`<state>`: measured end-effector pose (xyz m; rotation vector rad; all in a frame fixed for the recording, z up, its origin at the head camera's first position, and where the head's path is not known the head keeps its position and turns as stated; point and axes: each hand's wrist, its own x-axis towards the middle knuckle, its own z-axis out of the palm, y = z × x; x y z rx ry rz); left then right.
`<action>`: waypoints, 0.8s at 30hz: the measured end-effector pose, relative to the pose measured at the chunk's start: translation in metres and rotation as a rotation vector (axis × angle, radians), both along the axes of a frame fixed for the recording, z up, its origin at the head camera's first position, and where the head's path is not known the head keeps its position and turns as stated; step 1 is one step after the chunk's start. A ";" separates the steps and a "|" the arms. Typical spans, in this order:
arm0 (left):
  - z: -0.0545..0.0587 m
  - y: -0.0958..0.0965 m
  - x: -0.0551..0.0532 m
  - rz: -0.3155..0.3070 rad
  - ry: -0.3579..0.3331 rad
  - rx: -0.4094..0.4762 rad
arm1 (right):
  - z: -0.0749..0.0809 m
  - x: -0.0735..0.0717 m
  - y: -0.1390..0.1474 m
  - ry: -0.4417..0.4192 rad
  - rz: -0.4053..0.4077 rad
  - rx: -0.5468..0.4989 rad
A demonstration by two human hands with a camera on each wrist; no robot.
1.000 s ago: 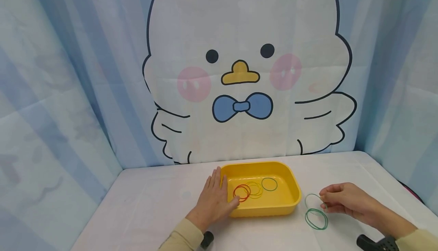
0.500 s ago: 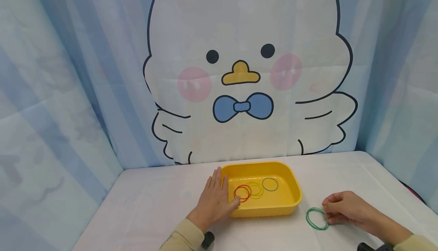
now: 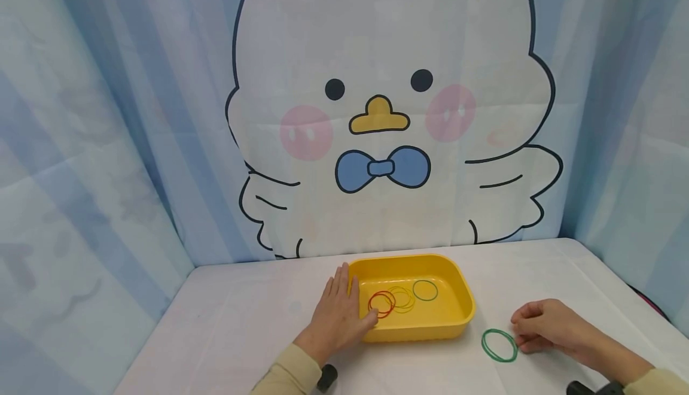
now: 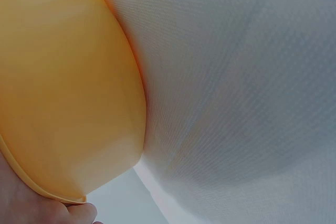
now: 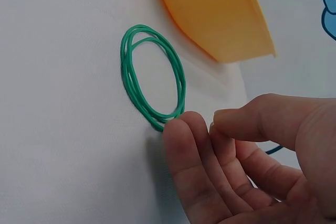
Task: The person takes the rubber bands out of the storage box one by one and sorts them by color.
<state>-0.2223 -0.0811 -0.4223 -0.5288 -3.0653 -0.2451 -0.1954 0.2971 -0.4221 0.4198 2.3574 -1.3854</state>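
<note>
A yellow tray [image 3: 417, 332] stands on the table, with red rubber bands [image 3: 381, 304], yellow rubber bands [image 3: 405, 299] and one green rubber band [image 3: 425, 290] inside. My left hand [image 3: 336, 317] rests along the tray's left side, fingers straight and thumb over the near edge; in the left wrist view its fingers [image 4: 31, 208] lie at the rim. Right of the tray, several green rubber bands [image 5: 128, 72] lie loosely stacked on the table. My right hand [image 3: 551, 326] is beside them, fingers loosely bent, fingertips right at the stack's edge, nothing visible between thumb and fingers.
A white cloth covers the table [image 3: 242, 323]. Behind it hangs a curtain [image 3: 377, 221] printed with a cartoon bird, and striped curtains close off both sides. Black wrist devices [image 3: 326, 377] show below the hands.
My right hand held one green rubber band raised over the others; that band has come down onto the stack, and the hand has moved slightly right. My left hand stays put.
</note>
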 end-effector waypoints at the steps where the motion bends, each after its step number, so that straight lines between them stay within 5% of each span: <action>1: 0.000 0.000 0.000 -0.001 0.000 -0.002 | 0.001 0.000 0.000 0.002 0.003 0.003; 24: 0.002 0.000 0.001 0.002 -0.003 -0.004 | 0.045 -0.020 -0.013 0.145 0.082 -0.031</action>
